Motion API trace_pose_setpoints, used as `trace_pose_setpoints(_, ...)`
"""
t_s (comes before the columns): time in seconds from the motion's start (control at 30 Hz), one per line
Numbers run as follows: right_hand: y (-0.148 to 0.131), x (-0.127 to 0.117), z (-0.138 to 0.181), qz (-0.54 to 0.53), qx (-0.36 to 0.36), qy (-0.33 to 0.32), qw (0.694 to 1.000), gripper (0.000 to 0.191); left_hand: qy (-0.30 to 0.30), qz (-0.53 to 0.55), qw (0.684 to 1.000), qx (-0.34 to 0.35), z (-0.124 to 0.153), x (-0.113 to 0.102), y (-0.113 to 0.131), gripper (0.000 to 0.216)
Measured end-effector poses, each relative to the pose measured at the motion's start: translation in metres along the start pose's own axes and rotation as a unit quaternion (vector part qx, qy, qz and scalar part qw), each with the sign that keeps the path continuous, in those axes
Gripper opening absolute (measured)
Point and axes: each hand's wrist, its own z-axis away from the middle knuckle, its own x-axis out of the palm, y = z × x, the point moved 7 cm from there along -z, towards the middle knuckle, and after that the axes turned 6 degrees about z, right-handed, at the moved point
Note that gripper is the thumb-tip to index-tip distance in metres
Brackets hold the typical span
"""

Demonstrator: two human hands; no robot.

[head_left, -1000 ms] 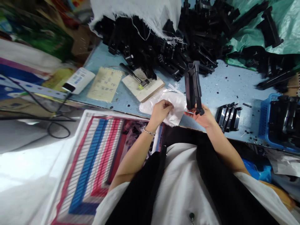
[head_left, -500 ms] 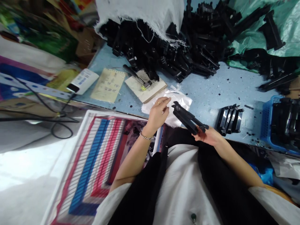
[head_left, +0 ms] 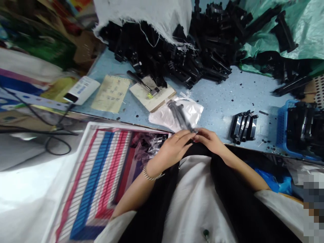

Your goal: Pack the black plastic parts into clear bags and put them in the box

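A long, narrow black plastic part points away from me over a heap of clear plastic bags at the table edge. It looks grey and hazy; whether from motion or from a clear cover over it, I cannot tell. My left hand, with a ring and a bracelet, has its fingers closed at the part's near end. From the other side my right hand pinches that same end, and the fingertips of both hands nearly meet. The exact grip is partly hidden behind the fingers.
Black parts are piled at the back beside a white woven sack. A small hammer lies on a pale block. Several parts stand right, near a filled blue basket. A striped, lined crate is lower left.
The black part has moved left and swung to point away from me over the bags. My left hand has come down and right to its near end, where my right hand also is.
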Motion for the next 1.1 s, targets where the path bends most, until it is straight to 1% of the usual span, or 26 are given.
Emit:
trace_pose_setpoints(0.03,-0.005,-0.012,0.005,0.043,-0.013,-0.013,0.999,0.029,-0.001,-0.010,0.999,-0.036,0.012,-0.015,-0.003,0.044)
trace_pose_setpoints(0.07,-0.007,-0.032,0.009,0.108,-0.024,-0.002,0.994,0.032,-0.006,-0.019,0.997,-0.079,0.026,-0.030,-0.009,0.043)
trace_pose_setpoints(0.1,-0.008,-0.056,0.012,0.191,-0.033,0.027,0.981,0.035,-0.020,-0.026,0.992,-0.120,0.040,-0.042,-0.020,0.044)
trace_pose_setpoints(0.13,-0.008,-0.084,0.015,0.288,-0.035,0.070,0.954,0.038,-0.041,-0.025,0.988,-0.146,0.053,-0.048,-0.034,0.045)
trace_pose_setpoints(0.17,-0.005,-0.110,0.017,0.386,-0.028,0.103,0.916,0.042,-0.069,-0.023,0.982,-0.172,0.063,-0.050,-0.053,0.045)
trace_pose_setpoints(0.2,0.001,-0.132,0.017,0.467,-0.020,0.115,0.877,0.044,-0.109,-0.022,0.973,-0.200,0.072,-0.044,-0.075,0.044)
trace_pose_setpoints(0.23,0.008,-0.149,0.016,0.528,-0.014,0.109,0.842,0.045,-0.153,-0.024,0.960,-0.233,0.079,-0.034,-0.100,0.042)
trace_pose_setpoints(0.27,0.015,-0.160,0.013,0.572,-0.016,0.090,0.815,0.045,-0.188,-0.034,0.943,-0.274,0.085,-0.023,-0.127,0.040)
trace_pose_setpoints(0.3,0.023,-0.167,0.010,0.599,-0.022,0.062,0.798,0.046,-0.207,-0.052,0.924,-0.318,0.088,-0.012,-0.153,0.038)
trace_pose_setpoints(0.33,0.028,-0.170,0.007,0.612,-0.033,0.033,0.789,0.046,-0.209,-0.072,0.908,-0.356,0.090,-0.004,-0.175,0.037)
trace_pose_setpoints(0.37,0.031,-0.172,0.005,0.615,-0.045,0.009,0.787,0.046,-0.204,-0.091,0.895,-0.385,0.089,0.002,-0.190,0.034)
trace_pose_setpoints(0.4,0.032,-0.172,0.003,0.609,-0.055,-0.008,0.791,0.045,-0.194,-0.107,0.887,-0.405,0.087,0.006,-0.199,0.030)
trace_pose_setpoints(0.43,0.030,-0.172,0.003,0.596,-0.063,-0.016,0.800,0.042,-0.185,-0.118,0.882,-0.418,0.084,0.008,-0.202,0.026)
trace_pose_setpoints(0.47,0.025,-0.172,0.003,0.578,-0.069,-0.014,0.813,0.040,-0.171,-0.128,0.881,-0.422,0.080,0.008,-0.197,0.023)
trace_pose_setpoints(0.5,0.020,-0.172,0.003,0.554,-0.071,-0.002,0.830,0.037,-0.144,-0.138,0.887,-0.416,0.072,0.005,-0.188,0.023)
trace_pose_setpoints(0.53,0.014,-0.171,0.002,0.524,-0.071,0.016,0.849,0.035,-0.102,-0.145,0.900,-0.398,0.061,0.001,-0.173,0.026)
trace_pose_setpoints(0.57,0.009,-0.169,0.001,0.489,-0.067,0.038,0.869,0.033,-0.047,-0.146,0.919,-0.363,0.047,-0.002,-0.154,0.031)
trace_pose_setpoints(0.63,0.005,-0.159,-0.005,0.399,-0.045,0.078,0.912,0.030,0.072,-0.133,0.956,-0.251,0.011,-0.004,-0.112,0.035)
trace_pose_setpoints(0.67,0.007,-0.151,-0.010,0.342,-0.027,0.093,0.935,0.030,0.106,-0.121,0.968,-0.192,-0.008,0.001,-0.094,0.034)
trace_pose_setpoints(0.7,0.012,-0.140,-0.015,0.276,-0.007,0.103,0.955,0.030,0.120,-0.122,0.974,-0.151,-0.026,0.010,-0.081,0.031)
trace_pose_setpoints(0.73,0.017,-0.128,-0.020,0.204,0.015,0.109,0.973,0.031,0.118,-0.129,0.976,-0.132,-0.042,0.020,-0.075,0.028)
trace_pose_setpoints(0.8,0.029,-0.103,-0.029,0.056,0.055,0.115,0.990,0.033,0.098,-0.140,0.977,-0.131,-0.068,0.037,-0.077,0.019)
trace_pose_setpoints(0.87,0.036,-0.083,-0.033,-0.070,0.086,0.110,0.988,0.037,0.096,-0.112,0.977,-0.157,-0.081,0.041,-0.090,0.016)
trace_pose_setpoints(0.97,0.032,-0.063,-0.035,-0.196,0.107,0.084,0.971,0.042,0.121,0.009,0.969,-0.214,-0.081,0.027,-0.116,0.013)
trace_pose_setpoints(1.03,0.024,-0.051,-0.037,-0.251,0.106,0.061,0.960,0.042,0.120,0.099,0.954,-0.257,-0.076,0.020,-0.130,0.019)
trace_pose_setpoints(1.1,0.017,-0.038,-0.045,-0.298,0.098,0.038,0.949,0.040,0.113,0.162,0.937,-0.287,-0.072,0.018,-0.137,0.021)
